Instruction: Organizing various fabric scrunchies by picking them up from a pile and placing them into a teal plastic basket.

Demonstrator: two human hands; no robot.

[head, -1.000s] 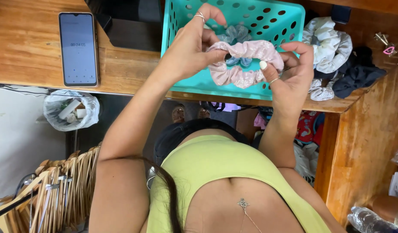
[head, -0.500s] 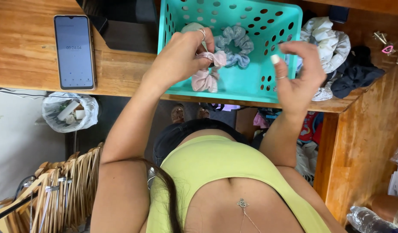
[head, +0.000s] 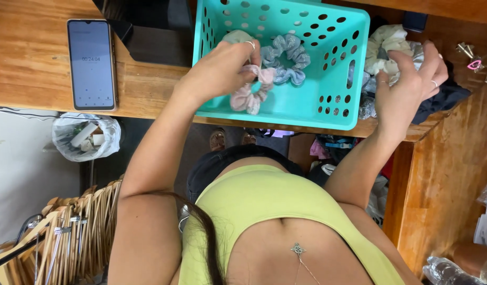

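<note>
My left hand [head: 222,71] reaches into a teal perforated plastic basket [head: 333,68] on a wooden table and pinches a pink scrunchie [head: 249,95] that rests on the basket floor. A blue-grey scrunchie [head: 285,58] lies just behind it in the basket. To the right of the basket my right hand [head: 407,87] closes its fingers on a cream-white scrunchie [head: 383,45] at the top of a pile of scrunchies, with dark fabric [head: 446,97] under that pile.
A smartphone [head: 91,63] with a lit screen lies on the wooden table [head: 27,58] at the left. A black item [head: 148,26] sits behind it. Small clips [head: 468,55] lie far right. Below are a bagged bin [head: 85,137] and wooden hangers [head: 69,232].
Both hands held the pink scrunchie above the basket. My left hand lowered it into the basket. My right hand let go and moved right onto the pile of scrunchies.
</note>
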